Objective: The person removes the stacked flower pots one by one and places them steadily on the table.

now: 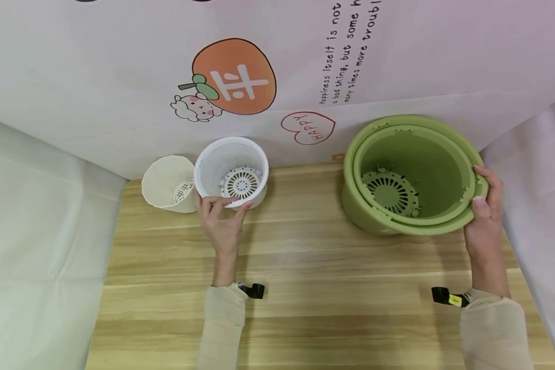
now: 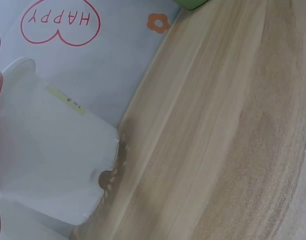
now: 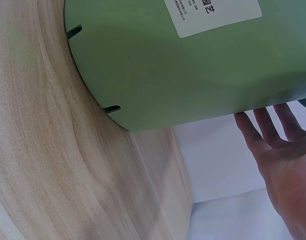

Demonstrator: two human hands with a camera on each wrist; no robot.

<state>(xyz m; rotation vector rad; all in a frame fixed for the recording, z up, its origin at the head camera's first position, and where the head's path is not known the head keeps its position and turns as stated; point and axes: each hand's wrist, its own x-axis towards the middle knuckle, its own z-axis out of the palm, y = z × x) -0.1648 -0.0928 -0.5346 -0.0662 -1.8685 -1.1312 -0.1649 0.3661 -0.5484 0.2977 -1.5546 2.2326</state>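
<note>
My left hand [image 1: 222, 228] grips the near rim of a round white flowerpot [image 1: 201, 167], with a slotted drainage base inside it. In the left wrist view the side of this white flowerpot [image 2: 48, 145] shows a small label and a notch at its bottom edge; only fingertips appear at the left border. My right hand [image 1: 487, 221] holds the right rim of a large green flowerpot [image 1: 365, 213], thumb over the rim and fingers outside. A second green pot [image 1: 418, 154] sits nested inside it. In the right wrist view several fingers touch the green wall [image 3: 183, 85].
A cream pot [image 1: 159, 185] with a perforated base stands left of the white one, overlapping it in the head view. The wooden table [image 1: 314, 288] meets a printed white backdrop [image 1: 134, 67] behind the pots. Pale cloth walls [image 1: 41, 231] flank both sides.
</note>
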